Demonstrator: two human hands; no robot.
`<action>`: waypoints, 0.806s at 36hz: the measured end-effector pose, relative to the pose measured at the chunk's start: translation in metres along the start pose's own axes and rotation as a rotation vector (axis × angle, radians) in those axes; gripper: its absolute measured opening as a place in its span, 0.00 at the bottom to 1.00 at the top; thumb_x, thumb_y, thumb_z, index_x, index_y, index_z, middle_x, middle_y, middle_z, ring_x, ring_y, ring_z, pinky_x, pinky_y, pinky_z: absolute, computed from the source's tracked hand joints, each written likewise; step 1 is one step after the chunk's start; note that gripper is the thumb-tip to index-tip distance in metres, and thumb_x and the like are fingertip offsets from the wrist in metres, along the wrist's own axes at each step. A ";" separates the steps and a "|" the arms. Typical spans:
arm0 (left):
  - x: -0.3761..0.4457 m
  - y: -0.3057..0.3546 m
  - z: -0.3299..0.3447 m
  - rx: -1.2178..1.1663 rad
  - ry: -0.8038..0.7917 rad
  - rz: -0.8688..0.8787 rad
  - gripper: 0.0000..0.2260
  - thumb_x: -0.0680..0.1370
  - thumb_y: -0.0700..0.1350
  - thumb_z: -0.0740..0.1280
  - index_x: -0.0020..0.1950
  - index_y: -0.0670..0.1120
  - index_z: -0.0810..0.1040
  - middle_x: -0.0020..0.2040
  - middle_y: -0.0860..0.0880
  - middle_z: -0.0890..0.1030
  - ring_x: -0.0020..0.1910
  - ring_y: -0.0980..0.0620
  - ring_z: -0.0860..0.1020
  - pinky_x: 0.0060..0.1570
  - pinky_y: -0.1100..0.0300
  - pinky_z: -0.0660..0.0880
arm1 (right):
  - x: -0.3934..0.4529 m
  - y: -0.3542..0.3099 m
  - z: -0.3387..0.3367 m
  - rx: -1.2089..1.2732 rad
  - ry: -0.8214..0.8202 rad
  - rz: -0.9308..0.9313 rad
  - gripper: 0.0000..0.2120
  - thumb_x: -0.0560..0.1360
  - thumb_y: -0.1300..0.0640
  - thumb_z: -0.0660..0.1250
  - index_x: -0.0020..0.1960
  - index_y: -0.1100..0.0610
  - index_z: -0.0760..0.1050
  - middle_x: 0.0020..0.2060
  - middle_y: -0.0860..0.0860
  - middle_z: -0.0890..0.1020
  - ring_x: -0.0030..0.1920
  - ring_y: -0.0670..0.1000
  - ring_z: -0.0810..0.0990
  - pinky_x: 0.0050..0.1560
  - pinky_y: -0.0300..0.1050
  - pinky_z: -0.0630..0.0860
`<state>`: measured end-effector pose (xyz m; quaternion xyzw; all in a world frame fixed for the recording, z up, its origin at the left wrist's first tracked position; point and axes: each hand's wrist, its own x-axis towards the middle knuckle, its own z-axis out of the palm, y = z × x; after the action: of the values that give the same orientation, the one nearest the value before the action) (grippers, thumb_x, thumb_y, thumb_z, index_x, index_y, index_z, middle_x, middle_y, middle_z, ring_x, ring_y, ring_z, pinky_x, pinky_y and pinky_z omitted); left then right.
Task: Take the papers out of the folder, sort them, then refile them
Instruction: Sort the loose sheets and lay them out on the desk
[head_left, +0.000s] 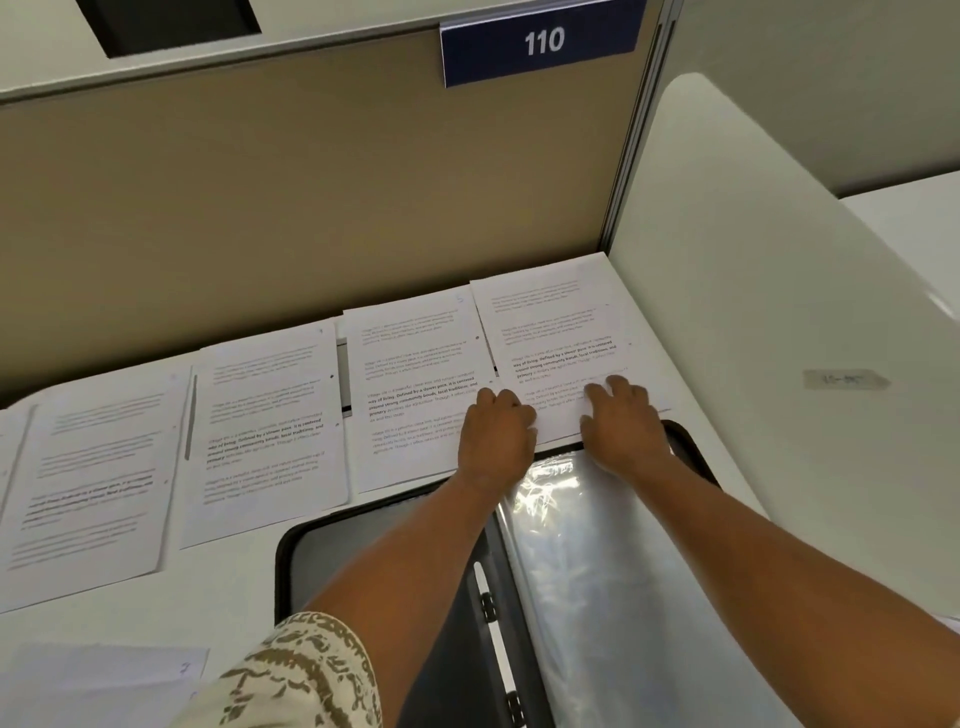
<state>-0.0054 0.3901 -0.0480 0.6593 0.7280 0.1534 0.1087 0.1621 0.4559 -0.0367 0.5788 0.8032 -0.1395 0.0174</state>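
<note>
Here, fingers (618, 387) on rightmost sheet (550, 332)

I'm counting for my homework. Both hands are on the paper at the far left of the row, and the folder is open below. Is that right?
Not quite. The head view shows the left hand and right hand on the paper at the far right of the row. The folder is open below.

Printed sheets (270, 415) lie in a row along the desk's (223, 587) far edge, against the tan partition (311, 208) that walls off that side. A white side panel (753, 312) closes the right edge. The open folder (571, 571) fills the near middle; bare desktop remains near left
</note>
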 end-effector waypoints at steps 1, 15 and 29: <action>-0.001 0.000 0.000 0.002 -0.008 0.003 0.10 0.80 0.47 0.64 0.58 0.46 0.83 0.56 0.48 0.79 0.57 0.45 0.71 0.54 0.53 0.70 | 0.000 -0.001 0.001 -0.006 -0.013 0.000 0.22 0.80 0.54 0.60 0.73 0.57 0.68 0.72 0.59 0.67 0.67 0.63 0.68 0.63 0.56 0.71; -0.027 -0.001 -0.022 -0.151 0.026 -0.062 0.14 0.81 0.39 0.61 0.63 0.45 0.81 0.62 0.48 0.81 0.62 0.45 0.72 0.59 0.54 0.71 | -0.028 -0.039 -0.012 0.053 0.094 -0.132 0.26 0.81 0.51 0.63 0.76 0.60 0.64 0.74 0.62 0.67 0.68 0.64 0.70 0.63 0.58 0.71; -0.151 -0.065 -0.084 -0.124 0.075 -0.200 0.18 0.78 0.36 0.60 0.64 0.48 0.81 0.60 0.48 0.82 0.59 0.43 0.75 0.55 0.53 0.68 | -0.139 -0.154 0.008 0.233 0.047 -0.276 0.19 0.81 0.58 0.60 0.71 0.59 0.71 0.65 0.58 0.75 0.60 0.59 0.75 0.56 0.51 0.74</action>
<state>-0.0801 0.2280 -0.0006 0.5691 0.7829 0.2110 0.1369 0.0626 0.2808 0.0137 0.4641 0.8537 -0.2191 -0.0879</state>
